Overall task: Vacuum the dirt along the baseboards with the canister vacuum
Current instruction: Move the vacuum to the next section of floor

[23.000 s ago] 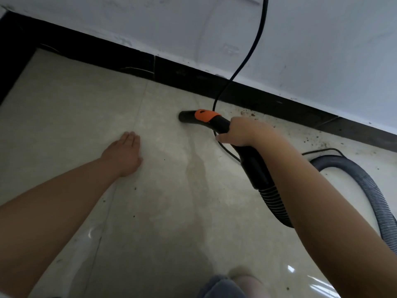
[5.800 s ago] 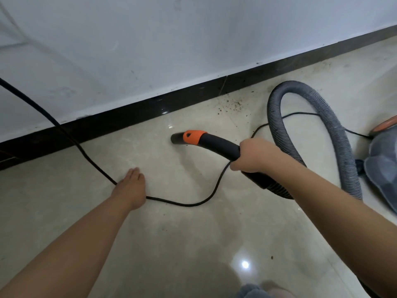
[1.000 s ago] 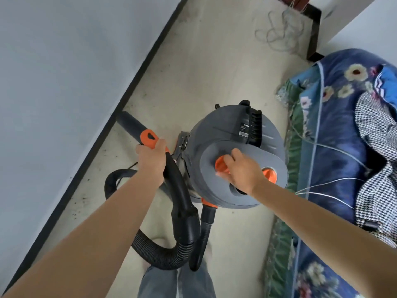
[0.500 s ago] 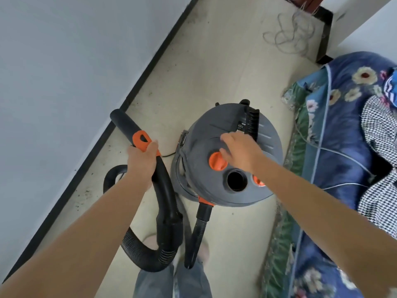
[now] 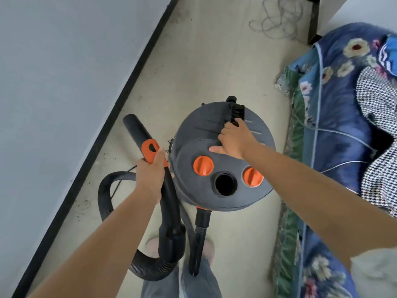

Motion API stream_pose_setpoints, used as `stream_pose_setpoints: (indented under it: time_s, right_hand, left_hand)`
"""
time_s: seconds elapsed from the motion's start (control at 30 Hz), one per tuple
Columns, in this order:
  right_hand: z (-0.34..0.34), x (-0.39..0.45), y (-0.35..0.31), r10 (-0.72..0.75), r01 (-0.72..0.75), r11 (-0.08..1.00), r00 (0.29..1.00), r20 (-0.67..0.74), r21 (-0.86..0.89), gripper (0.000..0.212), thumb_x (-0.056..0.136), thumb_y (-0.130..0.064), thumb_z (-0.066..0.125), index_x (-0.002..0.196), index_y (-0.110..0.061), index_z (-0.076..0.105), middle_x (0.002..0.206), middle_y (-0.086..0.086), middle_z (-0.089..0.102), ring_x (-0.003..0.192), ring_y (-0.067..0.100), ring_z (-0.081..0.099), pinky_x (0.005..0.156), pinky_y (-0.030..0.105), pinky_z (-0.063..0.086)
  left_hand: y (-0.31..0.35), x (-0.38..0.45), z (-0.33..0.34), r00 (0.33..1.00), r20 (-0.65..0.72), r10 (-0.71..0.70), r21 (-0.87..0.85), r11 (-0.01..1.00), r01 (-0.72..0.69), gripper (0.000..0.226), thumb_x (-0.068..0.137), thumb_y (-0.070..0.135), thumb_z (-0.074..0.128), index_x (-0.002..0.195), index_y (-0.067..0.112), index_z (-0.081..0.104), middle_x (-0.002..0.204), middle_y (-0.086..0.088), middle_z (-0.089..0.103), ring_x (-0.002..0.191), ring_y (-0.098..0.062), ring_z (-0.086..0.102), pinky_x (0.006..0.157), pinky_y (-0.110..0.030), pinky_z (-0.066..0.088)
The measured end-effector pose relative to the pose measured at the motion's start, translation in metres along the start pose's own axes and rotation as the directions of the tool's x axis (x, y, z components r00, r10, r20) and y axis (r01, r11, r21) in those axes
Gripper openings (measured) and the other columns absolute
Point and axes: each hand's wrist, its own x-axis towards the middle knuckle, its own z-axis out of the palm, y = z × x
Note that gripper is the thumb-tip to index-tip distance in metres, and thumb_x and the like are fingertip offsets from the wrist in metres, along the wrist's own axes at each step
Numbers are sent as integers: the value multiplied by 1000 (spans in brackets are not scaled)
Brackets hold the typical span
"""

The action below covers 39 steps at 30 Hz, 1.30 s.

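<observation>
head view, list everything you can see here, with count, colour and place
grey drum-shaped canister vacuum: 1, grey with two orange knobs, floor centre
black carry handle: 1, black, on the canister top, far side
black hose wand with orange collar: 1, black and orange, left of the canister
black ribbed hose: 1, black, looped on the floor lower left
black baseboard: 1, black, foot of the white wall
dirt specks: many, dark, floor beside the baseboard
tangled thin cord: 1, grey, floor at top
blue floral quilt: 1, blue, right edge
houndstooth cloth: 1, black and white, on the quilt
left hand: 1, grip on the wand
right hand: 1, grip on the carry handle
</observation>
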Motion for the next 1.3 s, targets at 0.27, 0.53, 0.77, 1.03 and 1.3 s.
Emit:
stream_pose_setpoints:
  time_s: [0.27, 0.53, 0.77, 1.03, 1.3]
  right_hand:
    - [36, -64, -16, 149, -147, 981, 989, -1, 122, 68, 96, -57, 16, 103, -11, 66, 108, 2, 61, 110, 20, 42, 100, 42, 22]
    - [77, -124, -57, 351, -357, 882, 933, 77, 308, 68, 96, -55, 14, 97, -12, 67, 104, 3, 61, 112, 20, 41, 101, 42, 20]
    - [105, -190, -114, 446, -516, 772, 856, 261, 372, 70, 97, -54, 9, 80, -15, 64, 103, 3, 62, 123, 19, 35, 107, 43, 15]
    - [134, -265, -187, 517, -646, 596, 763, 387, 478, 71, 98, -52, 8, 97, -15, 69, 120, 7, 59, 130, 23, 31, 109, 42, 13]
    - [153, -322, -251, 613, -782, 378, 613, 499, 496, 70, 98, -52, 10, 103, -13, 68, 119, 8, 58, 122, 21, 39, 108, 42, 17]
  left_hand:
    - [-59, -36, 29, 987, 54, 150, 294, 942, -160, 36, 92, 38, 53, 106, 6, 51, 90, -9, 61, 85, -27, 61, 69, -31, 45]
    - [-107, -51, 18, 978, 151, 144, 427, 883, -196, 52, 91, 46, 51, 122, 4, 48, 109, -13, 65, 93, -30, 64, 85, -42, 53]
    - [-147, -86, -7, 932, 318, 176, 487, 813, -320, 39, 93, 39, 51, 110, 4, 57, 96, -12, 70, 77, -25, 68, 64, -26, 57]
    - [-197, -137, -34, 905, 378, 195, 559, 731, -391, 26, 98, 32, 45, 106, 7, 44, 93, -13, 64, 62, -17, 62, 35, -6, 39]
    - [-248, -156, -65, 863, 481, 152, 569, 695, -439, 41, 96, 35, 47, 115, -1, 55, 99, -19, 67, 71, -20, 70, 60, -23, 49]
